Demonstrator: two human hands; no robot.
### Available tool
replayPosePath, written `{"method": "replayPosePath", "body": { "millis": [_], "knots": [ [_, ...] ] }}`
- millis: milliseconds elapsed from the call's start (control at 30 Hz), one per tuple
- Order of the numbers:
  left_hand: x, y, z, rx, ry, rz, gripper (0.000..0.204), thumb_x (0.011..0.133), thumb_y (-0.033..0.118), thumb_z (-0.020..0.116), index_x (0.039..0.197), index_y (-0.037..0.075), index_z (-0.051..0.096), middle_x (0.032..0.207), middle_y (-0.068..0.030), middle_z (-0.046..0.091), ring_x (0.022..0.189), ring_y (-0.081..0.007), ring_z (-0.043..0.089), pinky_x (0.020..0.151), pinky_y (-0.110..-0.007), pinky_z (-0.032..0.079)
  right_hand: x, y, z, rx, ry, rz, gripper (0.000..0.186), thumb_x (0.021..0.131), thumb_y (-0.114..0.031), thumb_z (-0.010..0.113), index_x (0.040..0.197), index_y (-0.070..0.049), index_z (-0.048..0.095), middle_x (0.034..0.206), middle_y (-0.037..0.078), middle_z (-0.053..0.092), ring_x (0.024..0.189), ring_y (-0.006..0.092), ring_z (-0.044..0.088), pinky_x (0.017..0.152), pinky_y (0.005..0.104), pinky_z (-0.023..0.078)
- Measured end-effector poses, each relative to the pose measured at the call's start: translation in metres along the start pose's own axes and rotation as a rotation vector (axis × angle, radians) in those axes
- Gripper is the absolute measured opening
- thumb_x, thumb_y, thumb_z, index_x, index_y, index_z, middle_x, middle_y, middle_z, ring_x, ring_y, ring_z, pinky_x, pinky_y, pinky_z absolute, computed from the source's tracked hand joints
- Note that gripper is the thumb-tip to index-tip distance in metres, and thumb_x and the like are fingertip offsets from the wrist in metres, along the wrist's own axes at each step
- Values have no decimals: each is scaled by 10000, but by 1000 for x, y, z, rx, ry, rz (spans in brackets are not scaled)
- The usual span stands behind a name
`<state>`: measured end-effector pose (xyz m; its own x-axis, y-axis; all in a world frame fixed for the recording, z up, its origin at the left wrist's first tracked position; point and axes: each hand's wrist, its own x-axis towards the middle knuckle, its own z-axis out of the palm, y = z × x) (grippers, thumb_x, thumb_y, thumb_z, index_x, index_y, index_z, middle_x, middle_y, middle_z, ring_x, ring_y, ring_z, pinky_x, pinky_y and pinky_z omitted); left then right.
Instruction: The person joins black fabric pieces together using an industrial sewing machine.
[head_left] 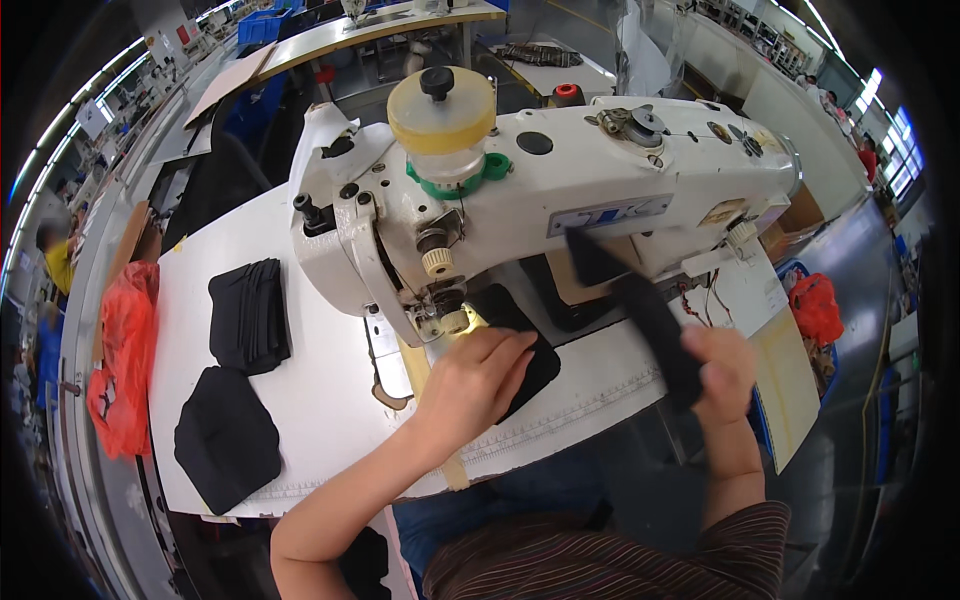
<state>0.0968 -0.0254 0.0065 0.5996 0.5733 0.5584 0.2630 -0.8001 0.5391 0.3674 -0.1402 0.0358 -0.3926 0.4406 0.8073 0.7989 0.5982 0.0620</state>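
At the white industrial sewing machine (620, 160), my left hand (475, 375) has curled fingers gripping a black fabric piece (530, 375) just right of the lit needle area (455, 320). My right hand (725, 370), further right, is closed on another dark, long piece of fabric (650, 330), which is raised at a slant and smeared by motion. On the left of the white tabletop (350, 460) lie a stack of black pieces (245, 315) and a separate black piece (225, 435). The underside of my left fingers is hidden.
A red plastic bag (125, 360) hangs at the table's left edge. To the right are a pale yellow board (785, 390) and a bin with red plastic (815, 305). Behind stand another bench (380, 30) and a blue crate (260, 22). Other people (55, 245) are in the background.
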Motion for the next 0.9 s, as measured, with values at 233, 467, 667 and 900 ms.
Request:
{"method": "replayPosePath", "body": {
  "millis": [233, 467, 667, 900],
  "knots": [
    [28, -9, 19, 208, 16, -5, 254, 812, -20, 619, 1060, 36, 623, 1016, -122, 627, 879, -304, 631, 746, -380, 542, -8, 3, 48, 183, -302, 7, 234, 814, -223, 718, 978, -63, 670, 1055, 94, 679, 882, 220, 667, 676, 312, 537],
    [-14, 6, 31, 420, -72, -199, 383, 788, 124, 711, 1128, -8, 595, 1177, -211, 601, 1096, -358, 544, 949, -421, 443, 33, 34, 78, 20, -221, 290, 254, 818, -254, 705, 982, -60, 692, 979, 105, 701, 929, 281, 674, 753, 383, 542],
    [-10, 8, 34, 211, -133, -189, 391, 778, 125, 723, 1119, -18, 597, 1215, -209, 577, 1125, -376, 532, 964, -415, 440, 36, 36, 57, 228, -98, 718, 91, 835, -92, 654, 917, -57, 672, 863, 95, 691, 774, 263, 672, 687, 292, 522],
    [-19, -21, 6, 213, -99, -374, 467, 641, 216, 849, 967, -3, 595, 940, -152, 564, 906, -341, 535, 782, -411, 441, -112, 28, -59, 889, 139, 1123, 157, 926, -151, 572, 936, 2, 604, 831, 47, 643, 759, 76, 581, 700, 221, 460]
  ]
}}
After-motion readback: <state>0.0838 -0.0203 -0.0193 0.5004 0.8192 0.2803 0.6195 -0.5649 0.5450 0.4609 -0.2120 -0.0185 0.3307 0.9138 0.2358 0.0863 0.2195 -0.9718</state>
